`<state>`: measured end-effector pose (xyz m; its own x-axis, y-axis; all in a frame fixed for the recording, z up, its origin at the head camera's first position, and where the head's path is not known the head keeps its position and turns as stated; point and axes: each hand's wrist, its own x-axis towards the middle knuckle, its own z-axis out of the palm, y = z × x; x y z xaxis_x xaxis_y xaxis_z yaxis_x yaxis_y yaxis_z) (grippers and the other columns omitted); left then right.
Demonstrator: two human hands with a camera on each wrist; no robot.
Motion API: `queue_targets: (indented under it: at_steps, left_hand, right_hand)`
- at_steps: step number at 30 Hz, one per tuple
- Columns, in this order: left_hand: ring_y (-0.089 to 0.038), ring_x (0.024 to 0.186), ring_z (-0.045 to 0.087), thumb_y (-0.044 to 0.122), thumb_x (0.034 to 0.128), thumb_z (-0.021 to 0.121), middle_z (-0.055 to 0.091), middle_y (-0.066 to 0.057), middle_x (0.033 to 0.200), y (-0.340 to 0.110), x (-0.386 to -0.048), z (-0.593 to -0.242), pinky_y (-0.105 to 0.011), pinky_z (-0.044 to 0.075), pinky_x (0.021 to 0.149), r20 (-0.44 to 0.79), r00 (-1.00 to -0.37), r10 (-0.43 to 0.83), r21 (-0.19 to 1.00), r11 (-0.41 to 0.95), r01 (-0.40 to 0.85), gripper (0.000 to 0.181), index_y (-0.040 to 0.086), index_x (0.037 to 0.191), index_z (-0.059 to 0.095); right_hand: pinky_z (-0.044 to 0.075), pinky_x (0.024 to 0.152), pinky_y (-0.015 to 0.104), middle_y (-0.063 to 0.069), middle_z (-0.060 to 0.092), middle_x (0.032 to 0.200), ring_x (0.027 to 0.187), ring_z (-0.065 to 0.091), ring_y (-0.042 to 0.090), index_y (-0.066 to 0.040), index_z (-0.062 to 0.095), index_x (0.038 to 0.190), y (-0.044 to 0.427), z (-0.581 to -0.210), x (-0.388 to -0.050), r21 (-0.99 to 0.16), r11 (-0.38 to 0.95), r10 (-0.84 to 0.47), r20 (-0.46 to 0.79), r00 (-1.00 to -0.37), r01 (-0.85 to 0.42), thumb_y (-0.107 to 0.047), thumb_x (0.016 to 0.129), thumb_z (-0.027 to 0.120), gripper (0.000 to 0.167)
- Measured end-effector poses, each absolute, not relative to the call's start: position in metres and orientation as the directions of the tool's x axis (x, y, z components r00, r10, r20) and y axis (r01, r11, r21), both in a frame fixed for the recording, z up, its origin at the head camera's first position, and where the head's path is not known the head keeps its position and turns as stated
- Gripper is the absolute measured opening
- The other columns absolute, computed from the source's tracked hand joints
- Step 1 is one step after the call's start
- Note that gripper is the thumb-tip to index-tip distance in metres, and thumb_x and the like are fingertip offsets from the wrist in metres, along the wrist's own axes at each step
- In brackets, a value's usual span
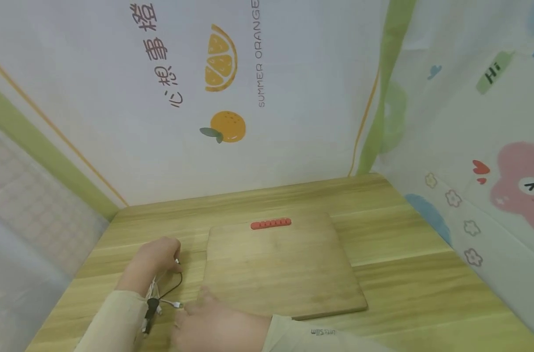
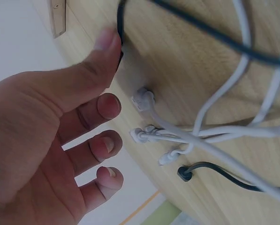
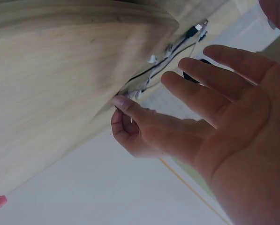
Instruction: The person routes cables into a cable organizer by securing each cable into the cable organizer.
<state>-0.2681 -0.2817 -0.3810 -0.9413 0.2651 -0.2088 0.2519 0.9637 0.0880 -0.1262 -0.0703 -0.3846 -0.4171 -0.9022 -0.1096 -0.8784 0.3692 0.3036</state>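
My left hand is at the left of the table, pinching the end of a thin black cable between thumb and forefinger, the other fingers loosely bent. Part of the plug is hidden by the thumb. Beside it, white cable plugs and a black plug rest on the wood. Under the left forearm lies the bundle's black part, with a white connector sticking out. My right hand is spread near the front left corner of a wooden board, fingers extended, gripping nothing.
The wooden board lies flat in the middle of the table. A red notched strip sits along its far edge. Printed cloth walls stand behind and at both sides.
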Motion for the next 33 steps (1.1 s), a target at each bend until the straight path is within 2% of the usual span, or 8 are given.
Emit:
queue_targets:
  at_steps: [7, 13, 16, 19, 23, 27, 30, 33]
  left_hand:
    - [-0.017, 0.069, 0.055, 0.039, 0.0822, 0.090, 0.062, 0.002, 0.076, -0.276, -0.267, -0.386, -0.037, 0.049, 0.065, -0.234, -0.934, 0.270, 0.094, 0.962, 0.254, 0.040, 0.012, 0.077, 0.061]
    - [-0.018, 0.068, 0.052, 0.039, 0.0867, 0.087, 0.055, 0.000, 0.072, -0.265, -0.260, -0.384, -0.036, 0.049, 0.065, -0.282, -0.927, 0.249, 0.155, 0.965, 0.212, 0.042, 0.011, 0.077, 0.057]
    - [-0.020, 0.072, 0.055, 0.039, 0.0899, 0.084, 0.058, -0.002, 0.075, -0.259, -0.257, -0.381, -0.040, 0.053, 0.069, -0.309, -0.919, 0.244, 0.173, 0.965, 0.197, 0.039, 0.008, 0.082, 0.061]
    - [-0.021, 0.075, 0.058, 0.038, 0.0922, 0.082, 0.061, -0.003, 0.080, -0.254, -0.253, -0.380, -0.043, 0.055, 0.073, -0.330, -0.914, 0.237, 0.172, 0.967, 0.189, 0.036, 0.007, 0.087, 0.065]
    - [-0.021, 0.076, 0.059, 0.039, 0.0930, 0.081, 0.062, -0.003, 0.080, -0.249, -0.250, -0.379, -0.043, 0.054, 0.072, -0.345, -0.910, 0.231, 0.159, 0.970, 0.186, 0.036, 0.009, 0.085, 0.064]
    - [-0.019, 0.076, 0.062, 0.038, 0.0923, 0.082, 0.065, -0.002, 0.081, -0.244, -0.249, -0.375, -0.044, 0.056, 0.072, -0.324, -0.911, 0.256, 0.136, 0.965, 0.223, 0.035, 0.008, 0.084, 0.065]
    - [-0.019, 0.074, 0.061, 0.034, 0.0922, 0.083, 0.065, -0.003, 0.079, -0.241, -0.248, -0.372, -0.041, 0.055, 0.070, -0.317, -0.908, 0.273, 0.139, 0.961, 0.240, 0.033, 0.008, 0.085, 0.065]
    - [-0.017, 0.069, 0.055, 0.030, 0.0914, 0.084, 0.059, -0.001, 0.074, -0.240, -0.246, -0.370, -0.036, 0.050, 0.065, -0.309, -0.908, 0.283, 0.152, 0.957, 0.247, 0.033, 0.009, 0.080, 0.061]
  right_hand:
    - [0.036, 0.126, 0.051, -0.020, 0.047, 0.159, 0.150, 0.044, 0.005, -0.041, 0.052, 0.152, -0.088, -0.390, -0.130, 0.148, 0.438, -0.857, -0.231, -0.461, -0.887, -0.065, 0.109, 0.037, 0.051]
    - [0.044, 0.118, 0.048, -0.018, 0.050, 0.152, 0.140, 0.049, 0.004, -0.038, 0.051, 0.154, -0.092, -0.394, -0.129, 0.223, 0.437, -0.859, -0.186, -0.478, -0.871, -0.066, 0.107, 0.043, 0.055]
    - [0.045, 0.115, 0.048, -0.016, 0.046, 0.156, 0.139, 0.048, 0.005, -0.036, 0.047, 0.157, -0.094, -0.396, -0.130, 0.275, 0.433, -0.847, -0.200, -0.492, -0.858, -0.069, 0.106, 0.039, 0.061]
    - [0.048, 0.108, 0.044, -0.019, 0.046, 0.154, 0.136, 0.048, 0.002, -0.040, 0.048, 0.153, -0.096, -0.401, -0.129, 0.359, 0.426, -0.842, -0.178, -0.509, -0.830, -0.068, 0.106, 0.040, 0.056]
    - [0.047, 0.108, 0.043, -0.019, 0.042, 0.158, 0.140, 0.043, -0.001, -0.044, 0.046, 0.153, -0.098, -0.403, -0.129, 0.340, 0.449, -0.830, -0.184, -0.527, -0.826, -0.072, 0.104, 0.041, 0.057]
    - [0.038, 0.121, 0.049, -0.016, 0.030, 0.171, 0.152, 0.036, 0.004, -0.044, 0.034, 0.163, -0.105, -0.403, -0.132, 0.255, 0.497, -0.789, -0.265, -0.555, -0.829, -0.077, 0.103, 0.033, 0.068]
    - [0.035, 0.124, 0.051, -0.019, 0.029, 0.171, 0.154, 0.034, 0.005, -0.043, 0.030, 0.165, -0.109, -0.403, -0.134, 0.212, 0.504, -0.786, -0.291, -0.546, -0.838, -0.075, 0.105, 0.030, 0.068]
    - [0.035, 0.124, 0.051, -0.019, 0.033, 0.168, 0.152, 0.036, 0.003, -0.041, 0.035, 0.164, -0.108, -0.403, -0.136, 0.163, 0.494, -0.798, -0.306, -0.520, -0.854, -0.071, 0.106, 0.034, 0.065]
